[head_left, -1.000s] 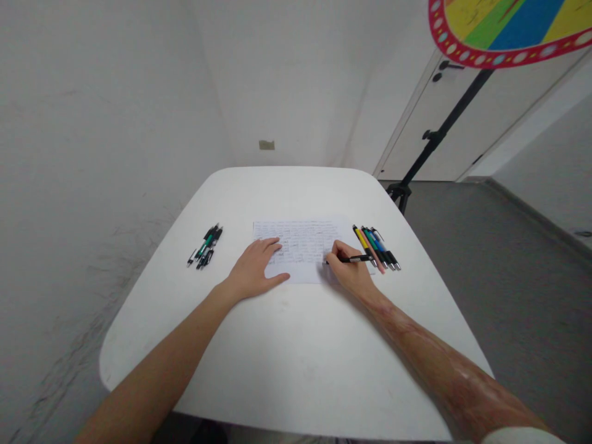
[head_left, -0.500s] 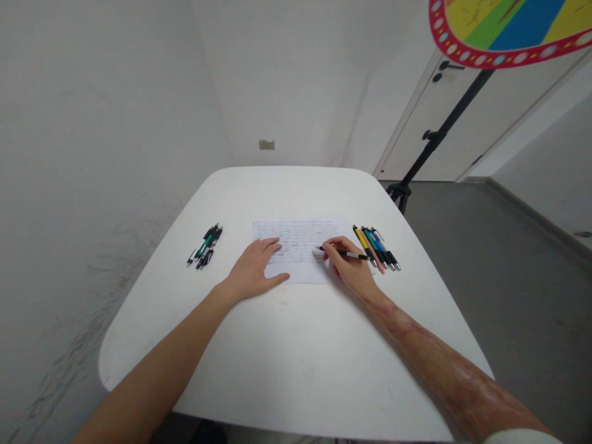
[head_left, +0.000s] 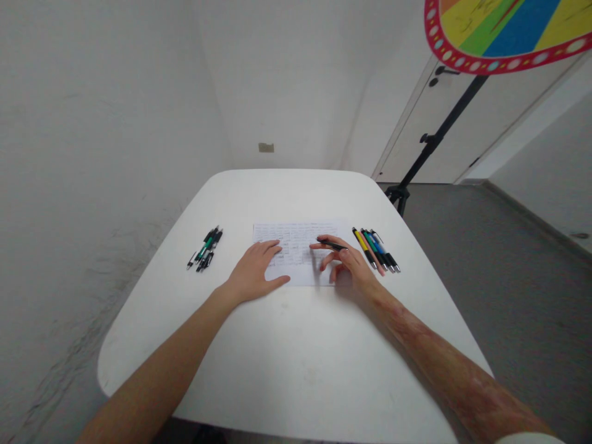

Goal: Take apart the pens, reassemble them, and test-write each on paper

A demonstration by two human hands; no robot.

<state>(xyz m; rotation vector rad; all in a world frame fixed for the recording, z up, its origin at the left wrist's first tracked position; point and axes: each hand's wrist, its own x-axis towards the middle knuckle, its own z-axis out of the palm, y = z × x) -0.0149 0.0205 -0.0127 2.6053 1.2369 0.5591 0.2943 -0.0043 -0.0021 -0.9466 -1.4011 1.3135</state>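
Note:
A white sheet of paper (head_left: pixel 300 274) with rows of handwriting lies on the white table (head_left: pixel 296 345). Flat on its left side rests my left hand (head_left: pixel 253 271), fingers stretched out and thumb apart, holding nothing. Over the sheet's right side, my right hand (head_left: pixel 349 262) is slightly raised and holds a dark pen (head_left: pixel 330 244) between thumb and fingers. The pen lies along the index finger, its upper end hidden by the hand. Several pens (head_left: pixel 377 250) in yellow, pink, green, blue and black lie side by side just right of this hand.
A loose pile of black and green pens (head_left: pixel 206 248) lies on the table's left part. Walls stand to the left and behind. Beyond the right edge, a colourful wheel (head_left: pixel 504 31) sits on a black stand (head_left: pixel 430 145) before a white door (head_left: pixel 462 123).
My right hand has lifted slightly off the paper and its fingers have spread. The pen has turned in the fingers, its rear end no longer sticking out to the right. My left hand stays put.

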